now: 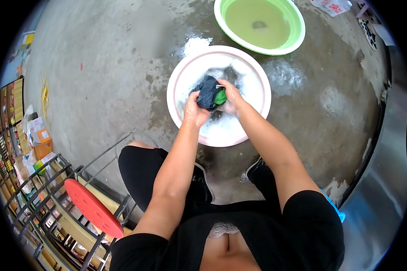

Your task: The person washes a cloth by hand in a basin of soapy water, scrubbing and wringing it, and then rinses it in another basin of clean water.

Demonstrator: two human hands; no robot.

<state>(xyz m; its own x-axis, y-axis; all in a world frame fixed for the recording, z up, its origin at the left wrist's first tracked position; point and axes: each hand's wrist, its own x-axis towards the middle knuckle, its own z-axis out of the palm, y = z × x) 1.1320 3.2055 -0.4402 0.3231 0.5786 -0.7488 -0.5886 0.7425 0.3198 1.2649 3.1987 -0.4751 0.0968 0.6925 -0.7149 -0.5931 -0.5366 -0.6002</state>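
A bunched dark grey cloth (206,93) with a bright green part (220,96) is held above a round white basin (174,90) with a pinkish rim band. White suds and dark water fill the basin. My left hand (195,110) grips the cloth from the lower left, its fingers closed on the edge. From the right, my right hand (232,98) is wrapped round the green side, thumb and fingers pressed into the fabric. Foam clings to both hands. What kind of garment it is, I cannot tell.
Beyond the basin stands a light green tub (221,22) of murky water. Wet concrete floor (312,86) surrounds both. A red stool seat (92,207) and a metal rack (54,180) are at left; a metal panel (375,180) is at right. A plastic bag (332,5) lies far right.
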